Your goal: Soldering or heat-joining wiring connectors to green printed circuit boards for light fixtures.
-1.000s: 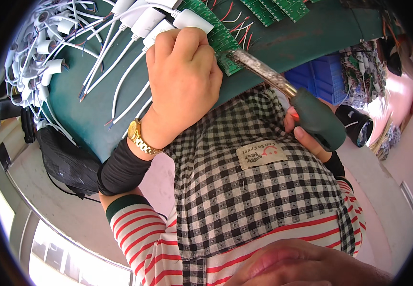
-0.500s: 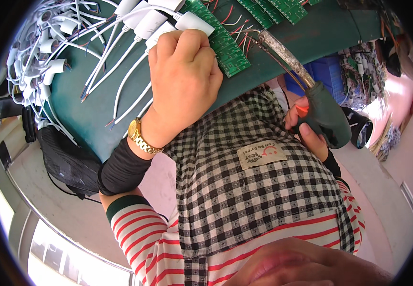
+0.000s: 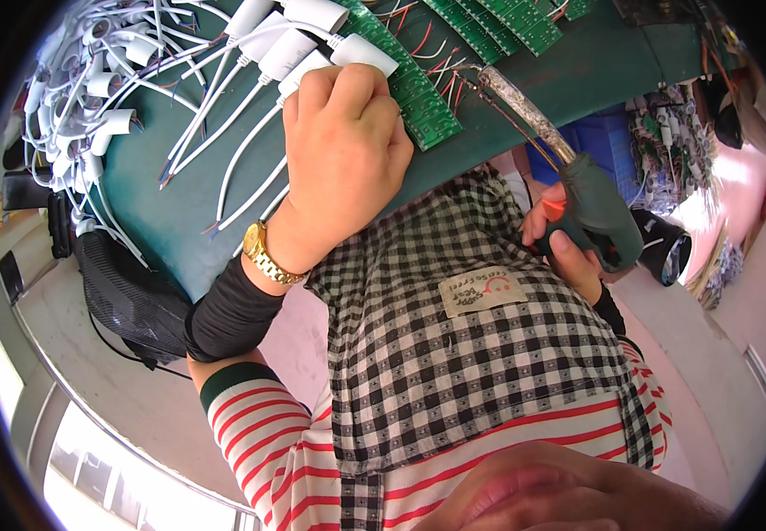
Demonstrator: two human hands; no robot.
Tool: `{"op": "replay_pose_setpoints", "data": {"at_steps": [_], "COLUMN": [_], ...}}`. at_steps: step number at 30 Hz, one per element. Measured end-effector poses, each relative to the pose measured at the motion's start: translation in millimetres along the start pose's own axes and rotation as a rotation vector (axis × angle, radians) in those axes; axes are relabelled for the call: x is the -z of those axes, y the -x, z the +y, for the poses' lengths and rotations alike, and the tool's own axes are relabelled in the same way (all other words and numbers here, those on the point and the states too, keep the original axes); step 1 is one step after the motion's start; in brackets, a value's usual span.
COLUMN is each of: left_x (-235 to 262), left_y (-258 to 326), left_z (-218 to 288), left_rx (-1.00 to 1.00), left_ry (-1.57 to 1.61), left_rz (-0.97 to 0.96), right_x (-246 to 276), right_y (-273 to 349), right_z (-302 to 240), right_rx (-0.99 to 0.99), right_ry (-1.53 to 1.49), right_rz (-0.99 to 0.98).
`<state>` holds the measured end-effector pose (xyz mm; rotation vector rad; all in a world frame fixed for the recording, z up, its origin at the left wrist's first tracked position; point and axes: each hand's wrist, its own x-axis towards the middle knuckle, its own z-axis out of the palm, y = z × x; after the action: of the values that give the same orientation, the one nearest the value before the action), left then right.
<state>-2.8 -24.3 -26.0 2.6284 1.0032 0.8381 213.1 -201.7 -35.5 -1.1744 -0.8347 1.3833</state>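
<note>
My left hand [image 3: 348, 146] is closed, knuckles up, beside the near edge of a green circuit board panel [image 3: 414, 97]. Its fingertips are hidden beneath it, so what they pinch cannot be seen. White cylindrical cable housings [image 3: 363, 55] lie against the far side of its knuckles, their white cables trailing left. In my right hand [image 3: 573, 261] is a dark-handled soldering gun [image 3: 608, 208] with a red trigger. The gun's metal barrel points up and left, and its thin bent tip is close to the thin red and white wires [image 3: 449, 80] along the panel.
A tangle of white cables [image 3: 69, 106] fills the left of the green work surface [image 3: 157, 217]. More green circuit boards [image 3: 498, 26] lie at the back. A blue bin [image 3: 600, 146] stands beyond the right edge. Below the left edge hangs a black mesh bag [image 3: 126, 292].
The view has shifted slightly. Both hands keep almost the same pose, and the soldering gun has moved only a little, its tip still by the wires.
</note>
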Motion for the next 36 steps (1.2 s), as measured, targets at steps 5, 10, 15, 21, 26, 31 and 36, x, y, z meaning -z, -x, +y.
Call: {"op": "replay_pose_setpoints", "data": {"at_steps": [5, 10, 15, 21, 26, 31, 36], "left_x": [-1.8, -3.7, 1.7, 6.8, 35.0, 117.4, 176.3], "left_y": [-0.7, 2.8, -2.5, -5.6, -21.7, -34.0, -8.3], "left_z": [0.4, -3.9, -7.9, -28.2, -47.3, -143.2, -227.0], "left_rx": [-0.005, -0.011, -0.07, -0.206, -0.258, 0.147, 0.567], "left_ry": [0.008, -0.019, 0.02, -0.074, -0.016, -0.481, -0.779], "left_rz": [0.008, 0.022, -0.005, -0.001, -0.057, 0.296, 0.214], "right_x": [-1.6, 1.6, 1.8, -0.5, 4.8, 5.9, 4.1], "right_y": [-0.8, -2.1, 1.7, -4.5, -1.7, 6.0, 6.5], "right_z": [0.5, 11.5, 5.5, -2.5, 10.5, 13.2, 0.8], "right_rx": [0.002, 0.022, 0.055, 0.096, 0.13, 0.158, 0.14], "right_ry": [-0.03, -0.056, -0.14, -0.124, -0.131, -0.14, -0.136], "right_rz": [0.045, 0.034, 0.022, 0.047, 0.1, 0.045, -0.002]}}
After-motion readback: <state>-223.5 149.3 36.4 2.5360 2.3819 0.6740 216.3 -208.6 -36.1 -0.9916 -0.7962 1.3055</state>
